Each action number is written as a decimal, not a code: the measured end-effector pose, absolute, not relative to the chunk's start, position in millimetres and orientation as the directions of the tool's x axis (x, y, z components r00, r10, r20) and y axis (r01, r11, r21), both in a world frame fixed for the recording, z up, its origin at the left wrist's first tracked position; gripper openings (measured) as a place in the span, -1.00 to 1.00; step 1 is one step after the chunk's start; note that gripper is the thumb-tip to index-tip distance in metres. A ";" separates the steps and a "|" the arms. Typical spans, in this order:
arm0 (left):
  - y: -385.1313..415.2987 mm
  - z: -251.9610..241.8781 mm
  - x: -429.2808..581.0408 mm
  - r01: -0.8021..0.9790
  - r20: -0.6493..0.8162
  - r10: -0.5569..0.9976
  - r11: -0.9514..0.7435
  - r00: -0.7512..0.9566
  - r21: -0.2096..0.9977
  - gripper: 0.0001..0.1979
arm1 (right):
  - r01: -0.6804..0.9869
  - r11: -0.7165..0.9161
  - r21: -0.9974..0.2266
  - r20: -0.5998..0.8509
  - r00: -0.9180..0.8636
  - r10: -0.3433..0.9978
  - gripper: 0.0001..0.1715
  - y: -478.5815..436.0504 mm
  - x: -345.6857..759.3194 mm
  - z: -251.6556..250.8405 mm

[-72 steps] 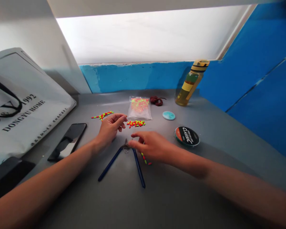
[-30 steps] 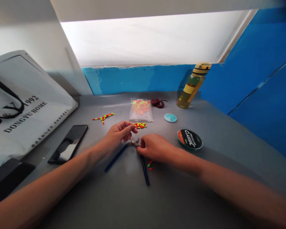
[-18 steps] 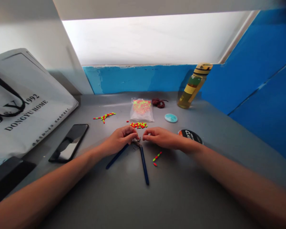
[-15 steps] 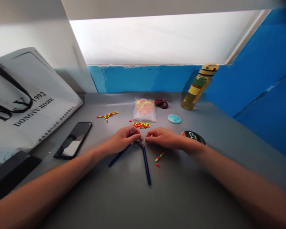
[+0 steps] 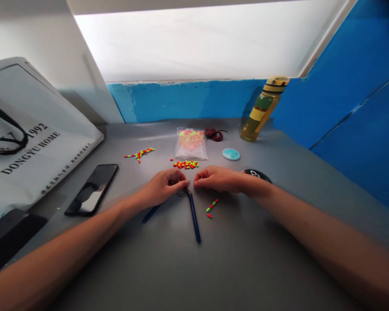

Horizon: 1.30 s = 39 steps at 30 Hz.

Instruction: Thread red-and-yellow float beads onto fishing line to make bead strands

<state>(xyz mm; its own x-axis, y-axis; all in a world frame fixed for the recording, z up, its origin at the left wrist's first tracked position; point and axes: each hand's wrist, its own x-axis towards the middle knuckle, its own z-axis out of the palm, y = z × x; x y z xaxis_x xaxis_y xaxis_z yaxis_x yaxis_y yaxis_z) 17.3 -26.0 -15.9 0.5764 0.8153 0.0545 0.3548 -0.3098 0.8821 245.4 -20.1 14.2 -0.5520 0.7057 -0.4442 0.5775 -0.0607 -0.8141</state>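
My left hand (image 5: 165, 186) and my right hand (image 5: 215, 179) face each other, fingertips pinched close together just above the metal jaws of blue-handled side cutters (image 5: 193, 216). My left fingers touch or nearly touch the jaws. Nothing held shows in either pinch, though a thin thread could be too fine to see. Just beyond the hands lies a small heap of orange-and-yellow float beads (image 5: 186, 164). Several more beads (image 5: 211, 207) lie in a short line below my right hand.
A clear bag of beads (image 5: 191, 144) and a line of beads (image 5: 139, 153) lie further back. Around them are dark red cord (image 5: 215, 134), a teal disc (image 5: 231, 154), a partly hidden line spool (image 5: 256, 175), a bottle (image 5: 264, 109), a phone (image 5: 91, 190) and a white tote bag (image 5: 35, 129).
My hands have come together from their wider spacing over the cutters, and my right hand has moved off the cutters' handle. The whole view has shifted slightly as my head moved.
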 end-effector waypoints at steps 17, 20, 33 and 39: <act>-26.5 -9.3 20.0 0.379 0.048 0.810 -0.325 0.585 0.867 -0.80 | 0.587 -0.028 -0.809 -0.417 -0.541 0.730 -0.79 -21.8 244.6 16.7; -27.0 -4.6 18.7 0.389 0.057 0.792 -0.360 0.608 0.848 -0.82 | 0.591 -0.020 -0.806 -0.414 -0.538 0.734 -0.80 -22.4 245.0 17.8; -26.9 2.9 19.3 0.384 0.169 0.699 -0.559 0.695 0.735 -0.84 | 0.604 -0.028 -0.796 -0.425 -0.526 0.737 -0.79 -25.1 243.0 21.3; -24.6 -3.7 17.0 0.358 0.133 0.733 -0.473 0.667 0.805 -0.83 | 0.583 -0.048 -0.811 -0.428 -0.536 0.728 -0.78 -23.8 243.8 18.2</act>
<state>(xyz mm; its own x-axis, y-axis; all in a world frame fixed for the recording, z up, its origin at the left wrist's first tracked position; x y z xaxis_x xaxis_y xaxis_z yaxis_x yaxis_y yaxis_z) 17.0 -24.6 -3.7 0.6675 0.7326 0.1331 0.3582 -0.4727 0.8052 243.8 -23.8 18.2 -0.5356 0.7281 -0.4279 0.5832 -0.0475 -0.8109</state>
